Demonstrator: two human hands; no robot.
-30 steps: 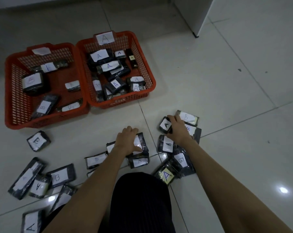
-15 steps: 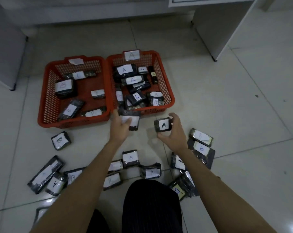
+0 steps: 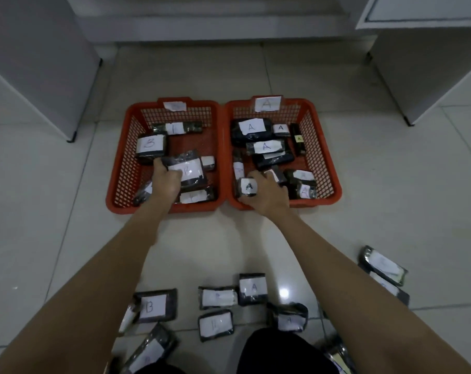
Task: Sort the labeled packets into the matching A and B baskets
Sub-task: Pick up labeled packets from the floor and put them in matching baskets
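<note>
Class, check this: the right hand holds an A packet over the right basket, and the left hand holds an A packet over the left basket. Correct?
No. The left hand holds a B packet, as the head view shows. The rest stands.

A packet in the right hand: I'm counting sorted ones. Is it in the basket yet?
Inside the A basket walls, still gripped by the right hand; packet not released.

Left hand [image 3: 166, 180] grips a B packet [image 3: 186, 169] inside the left basket [image 3: 121, 184], while right hand [image 3: 266, 197] grips an A packet [image 3: 248, 187] at the near-left corner of the right basket [image 3: 333, 182].
</note>
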